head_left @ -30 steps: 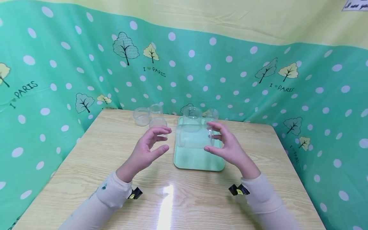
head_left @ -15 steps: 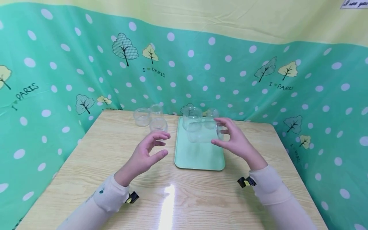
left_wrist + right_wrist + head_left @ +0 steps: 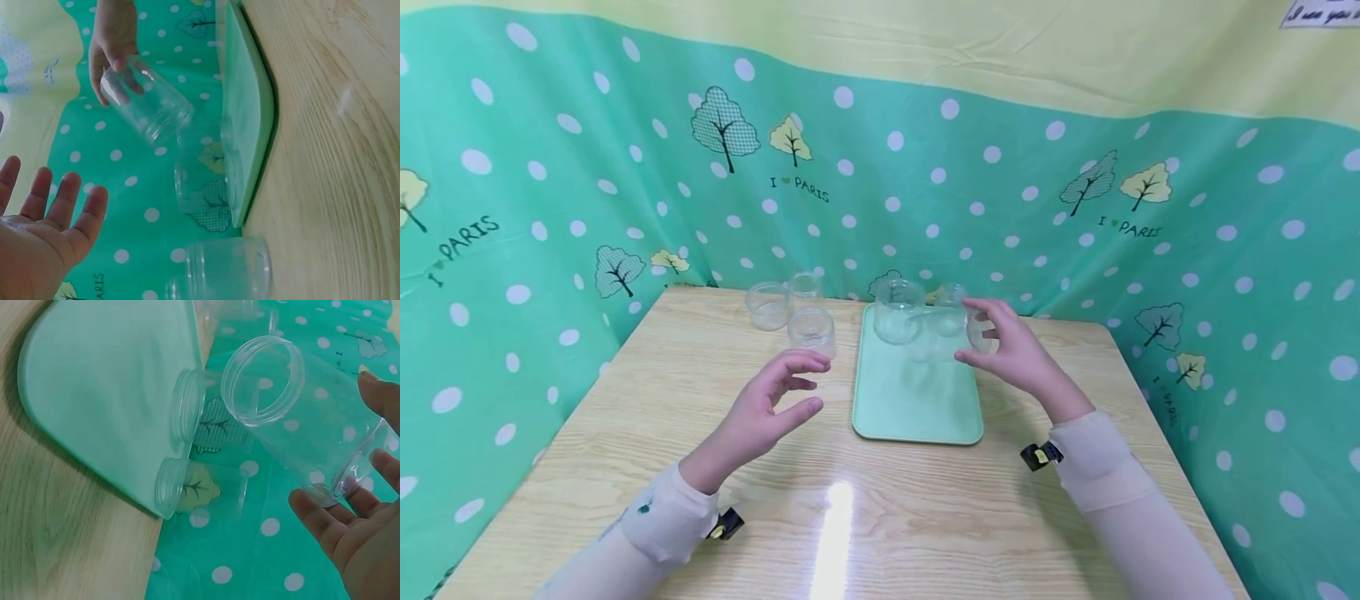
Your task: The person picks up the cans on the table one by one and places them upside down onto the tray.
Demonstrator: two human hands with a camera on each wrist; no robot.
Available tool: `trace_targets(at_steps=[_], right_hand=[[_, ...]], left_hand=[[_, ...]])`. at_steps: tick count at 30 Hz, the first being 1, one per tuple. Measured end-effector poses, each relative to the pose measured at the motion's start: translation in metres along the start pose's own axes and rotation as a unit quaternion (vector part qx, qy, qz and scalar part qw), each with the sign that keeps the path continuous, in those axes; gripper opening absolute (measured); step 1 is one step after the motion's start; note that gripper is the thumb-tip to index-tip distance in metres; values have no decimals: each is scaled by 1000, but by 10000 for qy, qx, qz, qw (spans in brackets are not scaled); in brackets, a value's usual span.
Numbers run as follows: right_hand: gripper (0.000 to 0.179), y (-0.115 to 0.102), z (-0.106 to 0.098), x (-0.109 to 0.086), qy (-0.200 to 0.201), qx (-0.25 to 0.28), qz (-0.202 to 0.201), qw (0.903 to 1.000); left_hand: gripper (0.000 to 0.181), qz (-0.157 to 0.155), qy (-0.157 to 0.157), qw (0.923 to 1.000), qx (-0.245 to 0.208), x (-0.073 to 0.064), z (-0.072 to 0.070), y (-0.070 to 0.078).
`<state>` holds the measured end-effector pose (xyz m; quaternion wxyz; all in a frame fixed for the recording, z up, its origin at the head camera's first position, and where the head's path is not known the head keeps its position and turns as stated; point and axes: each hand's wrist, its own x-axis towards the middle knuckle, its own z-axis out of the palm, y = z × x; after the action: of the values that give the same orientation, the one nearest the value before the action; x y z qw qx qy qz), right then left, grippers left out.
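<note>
My right hand [image 3: 1011,350] grips a clear plastic jar [image 3: 319,415] by its base end. The jar is held sideways above the far part of the green tray [image 3: 917,408], its threaded mouth pointing left in the head view. Two other clear jars, a wider one [image 3: 895,321] and a slimmer one [image 3: 203,487], stand mouth down on the tray's far end. My left hand [image 3: 767,404] hovers over the table left of the tray, fingers loosely bent and thumb apart, holding nothing. Close beyond it is a short clear jar [image 3: 812,332].
Left of the tray, a wide clear jar [image 3: 768,307] and a small one [image 3: 806,287] stand behind the short jar. The wooden table [image 3: 647,417] meets a green dotted curtain [image 3: 820,200] at the back.
My right hand has carried the jar right and away from me, toward the tray's far right. My left hand has drawn back to the left and toward me.
</note>
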<state>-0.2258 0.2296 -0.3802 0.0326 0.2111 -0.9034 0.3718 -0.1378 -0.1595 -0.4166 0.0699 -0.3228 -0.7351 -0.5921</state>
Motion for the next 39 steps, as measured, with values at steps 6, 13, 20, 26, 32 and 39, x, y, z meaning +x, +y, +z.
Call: trace_targets(at_steps=[6, 13, 20, 26, 32, 39], right_hand=[[82, 3, -6, 10, -134, -286, 105, 9994], [82, 4, -11, 20, -316, -465, 332, 9979], [82, 7, -12, 30, -367, -662, 544, 9956], [82, 10, -12, 38, -550, -1006, 638, 9914], [82, 8, -14, 45, -766, -1277, 822, 9854], [81, 5, -15, 52, -1012, -1551, 896, 9786]], left_hand=[[39, -73, -11, 10000, 35, -6, -7, -3], [39, -76, 45, 9999, 78, -13, -14, -3], [38, -185, 43, 9998, 72, -14, -16, 0], [39, -210, 30, 9998, 68, -16, -16, -1], [38, -150, 25, 9998, 125, -18, -16, -5], [38, -126, 16, 9998, 138, -18, -15, -7]])
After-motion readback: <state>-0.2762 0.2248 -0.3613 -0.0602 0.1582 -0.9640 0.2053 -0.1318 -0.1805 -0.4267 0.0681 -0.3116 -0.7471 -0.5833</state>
